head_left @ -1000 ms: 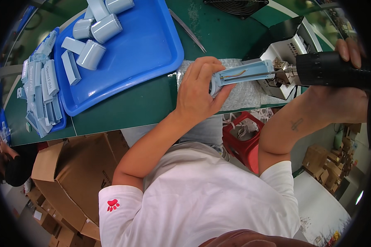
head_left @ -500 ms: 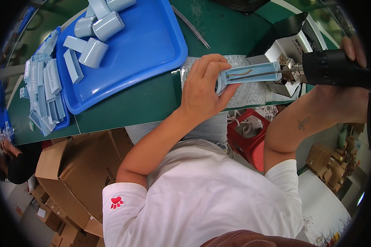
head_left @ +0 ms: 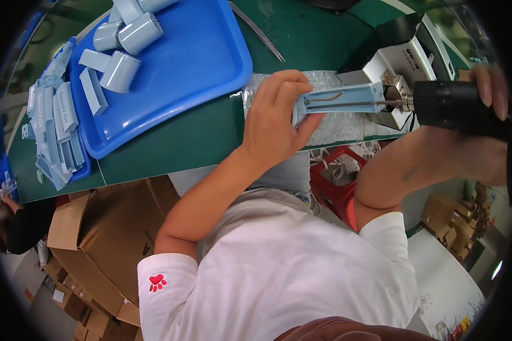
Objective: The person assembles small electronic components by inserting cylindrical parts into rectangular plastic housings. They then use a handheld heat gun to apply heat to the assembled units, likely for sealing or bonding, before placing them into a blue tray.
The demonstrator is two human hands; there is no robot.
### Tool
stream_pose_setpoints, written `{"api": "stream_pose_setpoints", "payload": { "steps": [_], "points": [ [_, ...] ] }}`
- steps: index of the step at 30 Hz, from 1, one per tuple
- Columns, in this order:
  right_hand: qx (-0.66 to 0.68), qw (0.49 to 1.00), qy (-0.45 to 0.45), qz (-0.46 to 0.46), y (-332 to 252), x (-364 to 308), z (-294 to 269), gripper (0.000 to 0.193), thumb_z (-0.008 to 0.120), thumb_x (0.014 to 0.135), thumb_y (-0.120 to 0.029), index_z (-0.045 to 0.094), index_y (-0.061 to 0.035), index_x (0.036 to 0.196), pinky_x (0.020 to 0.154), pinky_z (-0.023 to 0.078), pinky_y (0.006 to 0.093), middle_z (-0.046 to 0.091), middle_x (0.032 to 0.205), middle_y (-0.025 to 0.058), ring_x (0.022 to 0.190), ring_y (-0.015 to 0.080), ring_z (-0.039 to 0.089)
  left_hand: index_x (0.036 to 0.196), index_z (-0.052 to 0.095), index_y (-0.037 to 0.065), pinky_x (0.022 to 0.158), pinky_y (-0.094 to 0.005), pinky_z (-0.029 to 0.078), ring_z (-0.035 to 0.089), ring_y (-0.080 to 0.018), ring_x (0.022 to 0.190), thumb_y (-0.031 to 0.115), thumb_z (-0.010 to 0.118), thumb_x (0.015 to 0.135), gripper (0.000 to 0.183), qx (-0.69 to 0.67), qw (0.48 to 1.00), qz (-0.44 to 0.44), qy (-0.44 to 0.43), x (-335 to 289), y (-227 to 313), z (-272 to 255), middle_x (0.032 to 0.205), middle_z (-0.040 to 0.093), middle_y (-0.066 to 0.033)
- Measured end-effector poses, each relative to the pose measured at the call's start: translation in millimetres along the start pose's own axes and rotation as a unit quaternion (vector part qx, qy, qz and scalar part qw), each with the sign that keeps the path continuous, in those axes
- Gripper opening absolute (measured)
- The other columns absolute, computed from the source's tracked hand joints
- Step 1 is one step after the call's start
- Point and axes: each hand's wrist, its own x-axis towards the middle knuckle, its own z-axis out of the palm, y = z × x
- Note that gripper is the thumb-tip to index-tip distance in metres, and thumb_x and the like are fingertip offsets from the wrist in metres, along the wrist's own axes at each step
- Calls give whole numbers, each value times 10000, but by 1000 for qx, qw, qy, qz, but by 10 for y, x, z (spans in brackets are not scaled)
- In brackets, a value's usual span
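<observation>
Left hand [head_left: 273,122] grip: fingers wrapped round the near end of a long pale-blue housing [head_left: 341,98], thumb under, fingertips curled over the top edge. Housing is held level just above a sheet of bubble wrap [head_left: 330,128] on the green worktop [head_left: 193,142]. Open side faces up; thin red and yellow wires run along inside it.

Right hand [head_left: 486,113] grip: closed round the black body of an electric screwdriver [head_left: 455,102], fingertips over the top. The bit runs from the tool straight into the far end of the housing, away from the left grip. Bit tip sits inside the channel; exact contact point too small to tell.

Just behind the housing's far end, touching or nearly so: a small white metal fixture box [head_left: 398,62].

Beyond the left grip, on the worktop: blue tray [head_left: 199,62], bare near the grip, with grey-blue cylindrical caps [head_left: 125,54] and flat pieces clustered at its far corner. Further out, a second tray stacked with more pale-blue housings [head_left: 54,136].

Below the worktop edge: red bin [head_left: 338,184], cardboard boxes [head_left: 102,227].
</observation>
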Motion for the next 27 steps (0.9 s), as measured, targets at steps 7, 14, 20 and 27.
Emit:
{"api": "stream_pose_setpoints", "payload": {
  "steps": [7, 14, 20, 27],
  "points": [
    [-13, 996, 69, -58, -50, -25, 142, 497, 485, 975, -493, 589, -18, 1079, 686, 466, 329, 603, 958, 117, 753, 182, 537, 1114, 576, 11, 873, -416, 506, 619, -371, 1034, 60, 827, 769, 430, 3, 999, -26, -25, 39, 39, 3, 1142, 624, -192],
    [-168, 960, 137, -176, -559, 207, -216, 508, 479, 978, -497, 584, -9, 1074, 668, 474, 333, 603, 934, 128, 732, 189, 545, 1208, 509, -2, 896, -397, 494, 615, -328, 1039, 31, 783, 823, 474, -33, 997, -74, -5, 46, 98, 35, 1170, 599, -202],
    [-206, 955, 127, -173, -307, 131, -85, 518, 475, 981, -500, 580, -1, 1069, 652, 481, 337, 603, 914, 138, 714, 194, 552, 1295, 446, 41, 953, -380, 464, 578, -249, 1106, 2, 707, 891, 482, -85, 996, 0, 35, -42, -13, 66, 1225, 583, -177],
    [-188, 963, 118, -155, -223, 77, -36, 530, 469, 984, -504, 575, 9, 1063, 634, 489, 342, 603, 891, 148, 693, 201, 561, 1054, 646, 53, 835, -362, 516, 637, -283, 997, 12, 760, 840, 246, -2, 1000, -17, -10, 6, 108, -40, 1192, 617, -170]
  ]
}}
